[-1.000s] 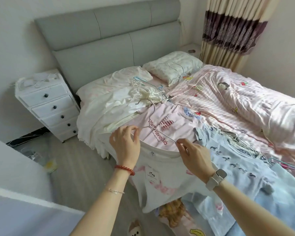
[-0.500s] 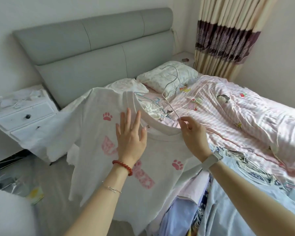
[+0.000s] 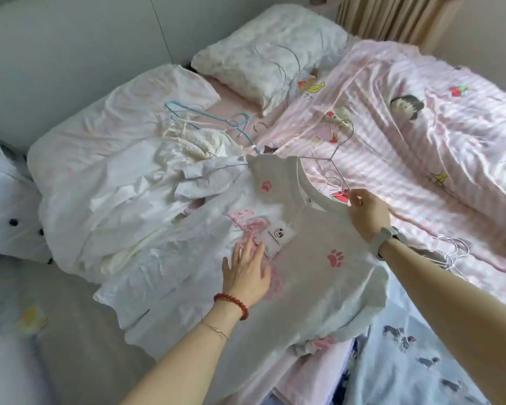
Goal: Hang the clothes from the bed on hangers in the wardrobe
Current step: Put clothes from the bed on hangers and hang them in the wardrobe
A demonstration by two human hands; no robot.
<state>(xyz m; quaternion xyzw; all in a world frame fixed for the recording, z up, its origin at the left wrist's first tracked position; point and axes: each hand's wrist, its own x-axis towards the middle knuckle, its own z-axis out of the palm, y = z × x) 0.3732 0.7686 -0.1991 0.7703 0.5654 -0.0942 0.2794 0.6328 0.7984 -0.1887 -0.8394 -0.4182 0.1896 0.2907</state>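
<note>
A white T-shirt (image 3: 313,276) with pink paw prints and a paper tag (image 3: 275,235) is spread over the near side of the bed. My right hand (image 3: 365,210) pinches its collar together with a thin wire hanger (image 3: 330,153) that sticks out of the neck opening. My left hand (image 3: 246,270) lies flat on the shirt's chest, fingers straight. More clothes lie around: a white garment pile (image 3: 146,206) on the left, a light blue dog-print garment (image 3: 421,361) at the lower right.
Loose hangers lie on the bed: blue and white ones (image 3: 199,124) near the pillows, wire ones (image 3: 278,62) on the right pillow, more (image 3: 450,249) by my right forearm. A pink striped duvet (image 3: 421,135) covers the right. A white nightstand (image 3: 9,217) stands left.
The shirt, held up in the air before, now lies lowered flat on the bed. My left hand slid down to its chest. My view tilted down toward the bed.
</note>
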